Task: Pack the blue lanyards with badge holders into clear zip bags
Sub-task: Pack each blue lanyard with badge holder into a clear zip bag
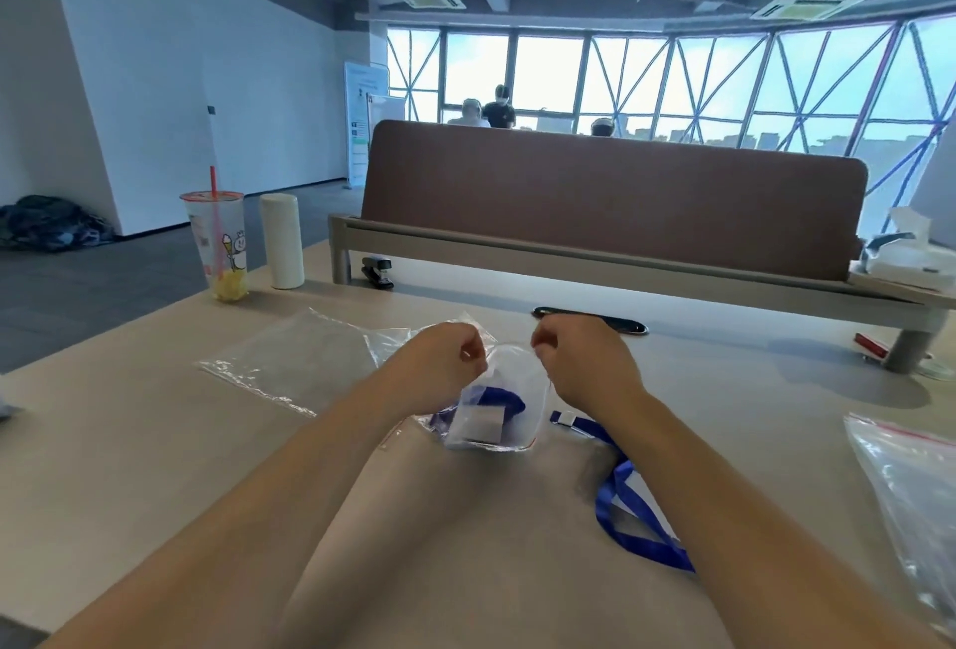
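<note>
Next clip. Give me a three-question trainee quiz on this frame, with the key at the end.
1. True or false: the bag pinched by the left hand and right hand already holds a lanyard.
2. Where does the loose lanyard lie? A) draped over the left hand B) on the table by the right forearm C) on the floor
3. Fill in: the straw in the cup is ___.
Key: 1 true; 2 B; 3 red.
</note>
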Demonstrator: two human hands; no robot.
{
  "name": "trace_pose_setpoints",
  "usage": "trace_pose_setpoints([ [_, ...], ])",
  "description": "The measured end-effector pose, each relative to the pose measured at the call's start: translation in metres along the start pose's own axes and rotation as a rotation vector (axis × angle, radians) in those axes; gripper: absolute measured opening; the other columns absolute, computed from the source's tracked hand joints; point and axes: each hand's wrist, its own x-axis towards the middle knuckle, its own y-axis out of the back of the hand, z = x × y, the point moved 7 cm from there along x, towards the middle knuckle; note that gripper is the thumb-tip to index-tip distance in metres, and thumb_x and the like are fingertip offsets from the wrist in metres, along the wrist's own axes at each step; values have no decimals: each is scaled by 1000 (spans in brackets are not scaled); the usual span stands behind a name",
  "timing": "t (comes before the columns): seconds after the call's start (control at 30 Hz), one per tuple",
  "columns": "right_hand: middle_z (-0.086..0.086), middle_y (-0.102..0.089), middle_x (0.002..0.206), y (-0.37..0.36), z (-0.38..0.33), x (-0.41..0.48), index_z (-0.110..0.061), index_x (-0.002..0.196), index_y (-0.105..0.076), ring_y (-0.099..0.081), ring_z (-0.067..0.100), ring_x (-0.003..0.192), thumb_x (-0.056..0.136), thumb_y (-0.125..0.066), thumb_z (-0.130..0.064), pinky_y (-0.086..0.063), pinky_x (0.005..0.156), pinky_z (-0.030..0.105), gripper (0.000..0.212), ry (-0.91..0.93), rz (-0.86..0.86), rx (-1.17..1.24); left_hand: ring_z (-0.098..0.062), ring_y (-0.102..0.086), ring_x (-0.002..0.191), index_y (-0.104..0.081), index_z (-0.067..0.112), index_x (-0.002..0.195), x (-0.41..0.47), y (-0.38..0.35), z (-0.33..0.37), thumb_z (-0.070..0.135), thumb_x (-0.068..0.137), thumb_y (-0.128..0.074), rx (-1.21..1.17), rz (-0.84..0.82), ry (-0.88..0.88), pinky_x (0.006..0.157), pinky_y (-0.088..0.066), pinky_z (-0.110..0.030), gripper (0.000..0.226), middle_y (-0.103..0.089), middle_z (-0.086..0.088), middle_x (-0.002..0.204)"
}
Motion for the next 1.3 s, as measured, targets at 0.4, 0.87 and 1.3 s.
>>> trace_pose_setpoints([
  [0.4, 0, -70, 89, 2, -5, -20, -22, 97, -73, -64, 19, 76, 89, -57, -11, -55, 71, 32, 21, -118, -53, -101, -14, -51, 69, -51, 19, 75, -51, -4, -18, 20, 87, -63, 244, -195, 83, 58, -36, -23, 17, -53, 4, 77],
  [0.87, 6, -65, 109, 58, -11, 16, -18, 118, -58, -59, 19, 86, 97, -53, -12, -52, 81, 32, 23, -96, 103, 79, -24, -70, 77, -64, 14, 75, 9, 76, -24, -3, 90, -51, -142, 302, 103, 81, -59, -41, 26, -70, -7, 86],
  [1.3, 0, -65, 92, 70, -10, -3, -22, 97, -58, -56, 15, 76, 96, -59, -34, -43, 71, 26, 13, -25, 78, -97, -16, -62, 80, -69, 17, 86, -14, 79, -7, 14, 93, -63, -9, 309, -75, 79, -55, -35, 9, -67, 4, 88],
])
